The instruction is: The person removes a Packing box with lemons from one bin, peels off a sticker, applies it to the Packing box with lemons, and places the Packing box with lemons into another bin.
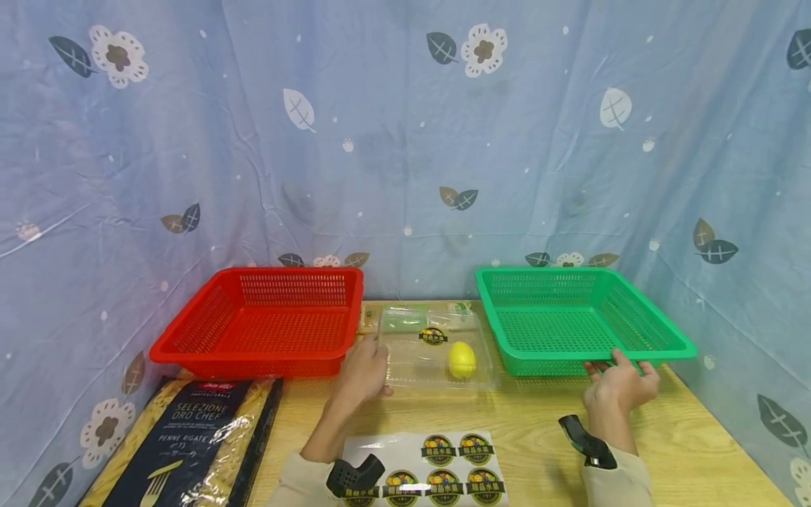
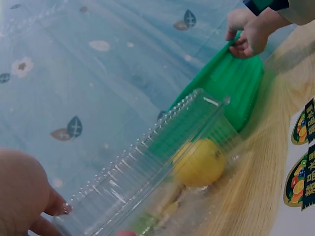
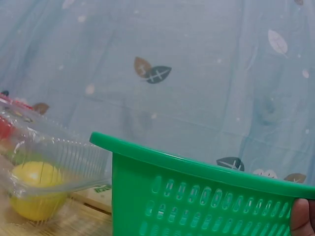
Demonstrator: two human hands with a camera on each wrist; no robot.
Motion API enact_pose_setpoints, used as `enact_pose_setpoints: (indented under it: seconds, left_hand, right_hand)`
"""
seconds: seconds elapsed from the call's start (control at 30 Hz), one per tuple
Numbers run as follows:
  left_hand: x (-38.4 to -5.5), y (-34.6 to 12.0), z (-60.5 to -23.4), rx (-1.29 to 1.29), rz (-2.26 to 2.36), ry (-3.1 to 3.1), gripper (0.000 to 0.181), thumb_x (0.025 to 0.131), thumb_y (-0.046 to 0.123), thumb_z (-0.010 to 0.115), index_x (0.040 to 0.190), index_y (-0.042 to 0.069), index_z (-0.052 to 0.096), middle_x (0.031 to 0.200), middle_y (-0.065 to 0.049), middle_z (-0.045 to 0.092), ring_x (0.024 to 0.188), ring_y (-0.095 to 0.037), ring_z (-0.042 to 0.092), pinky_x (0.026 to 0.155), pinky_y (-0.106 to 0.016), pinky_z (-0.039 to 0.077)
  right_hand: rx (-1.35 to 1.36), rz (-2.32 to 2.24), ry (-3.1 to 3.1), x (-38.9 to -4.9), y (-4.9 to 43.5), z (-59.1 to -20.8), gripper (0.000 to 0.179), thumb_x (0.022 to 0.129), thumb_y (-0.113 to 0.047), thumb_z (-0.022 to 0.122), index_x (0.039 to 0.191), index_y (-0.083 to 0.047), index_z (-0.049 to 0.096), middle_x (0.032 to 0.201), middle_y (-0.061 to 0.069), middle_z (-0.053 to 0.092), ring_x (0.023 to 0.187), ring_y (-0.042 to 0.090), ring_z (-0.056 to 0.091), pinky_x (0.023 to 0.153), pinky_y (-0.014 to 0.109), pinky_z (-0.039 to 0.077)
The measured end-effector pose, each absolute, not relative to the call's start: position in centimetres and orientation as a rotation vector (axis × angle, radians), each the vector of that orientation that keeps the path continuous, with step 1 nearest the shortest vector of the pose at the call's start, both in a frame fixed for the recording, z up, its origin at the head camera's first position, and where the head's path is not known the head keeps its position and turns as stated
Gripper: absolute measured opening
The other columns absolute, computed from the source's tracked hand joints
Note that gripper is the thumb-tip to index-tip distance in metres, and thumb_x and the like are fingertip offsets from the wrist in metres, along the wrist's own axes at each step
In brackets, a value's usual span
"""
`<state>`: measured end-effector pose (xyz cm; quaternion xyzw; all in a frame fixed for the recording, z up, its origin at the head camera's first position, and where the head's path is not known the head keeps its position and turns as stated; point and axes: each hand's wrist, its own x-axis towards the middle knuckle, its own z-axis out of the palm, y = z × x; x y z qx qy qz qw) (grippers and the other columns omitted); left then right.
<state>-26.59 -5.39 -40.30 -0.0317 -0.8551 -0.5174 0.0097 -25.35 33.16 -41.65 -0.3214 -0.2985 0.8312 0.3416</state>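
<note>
My left hand (image 1: 365,370) holds the left side of a clear plastic clamshell box (image 1: 412,366), its fingers (image 2: 54,202) at the ribbed edge. Inside the box lies a yellow lemon (image 1: 462,360), towards its right side. A round dark fruit sticker (image 1: 434,336) is on the box lid. Over on the right, my right hand (image 1: 619,386) grips the front rim of a green plastic basket (image 1: 548,362). The right wrist view shows only a fingertip (image 3: 301,216) against the basket wall. The basket's inside shows nothing but its slotted floor.
A red basket (image 1: 256,362) stands at the back left. In front of it lies a penne pasta bag (image 1: 184,443). A white sheet of round fruit stickers (image 1: 412,458) lies at the table's front. A patterned blue curtain (image 1: 405,141) hangs behind everything.
</note>
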Motion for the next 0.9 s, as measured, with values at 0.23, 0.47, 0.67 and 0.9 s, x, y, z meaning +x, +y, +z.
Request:
enact_pose_setpoints:
  seconds: [0.23,0.47,0.67,0.9]
  left_hand:
    - [-26.6,-4.7,-39.5,-0.110,-1.531,-2.597,0.055,0.107,0.021,0.042,0.161,0.017,0.029,0.109,-0.020,0.055,0.052,-0.016,0.065,0.046,-0.034,0.052]
    - [-26.3,-5.1,-38.3,-0.092,-1.483,-2.514,0.048,0.106,0.022,0.045,0.152,0.008,0.045,0.101,-0.017,0.056,0.049,-0.013,0.066,0.056,-0.034,0.051]
    - [-26.8,-5.0,-37.0,-0.146,-1.459,-2.495,0.049,0.106,0.019,0.042,0.153,0.006,0.042,0.098,-0.017,0.054,0.049,-0.013,0.066,0.052,-0.032,0.054]
    - [-27.7,-4.8,-34.5,-0.182,-1.426,-2.454,0.043,0.107,0.020,0.039,0.144,0.000,0.048,0.094,-0.016,0.054,0.053,-0.014,0.068,0.050,-0.031,0.054]
  right_hand:
    - [-0.813,2.161,-0.787,-25.4,33.4,-41.5,0.043,0.103,-0.011,0.051,0.139,-0.023,0.030,0.124,0.000,0.045,0.062,0.021,0.049,0.049,0.031,0.051]
    - [-0.810,2.167,-0.796,-25.2,32.9,-41.9,0.043,0.103,-0.011,0.050,0.139,-0.022,0.028,0.124,-0.001,0.045,0.063,0.021,0.047,0.049,0.031,0.050]
    - [-0.820,2.152,-0.777,-25.2,32.9,-42.1,0.046,0.103,-0.012,0.053,0.140,-0.022,0.029,0.123,0.000,0.044,0.063,0.020,0.050,0.049,0.031,0.051]
    - [-0.802,2.156,-0.781,-25.3,33.2,-42.1,0.044,0.103,-0.010,0.052,0.138,-0.022,0.030,0.122,0.002,0.044,0.062,0.021,0.051,0.049,0.032,0.052]
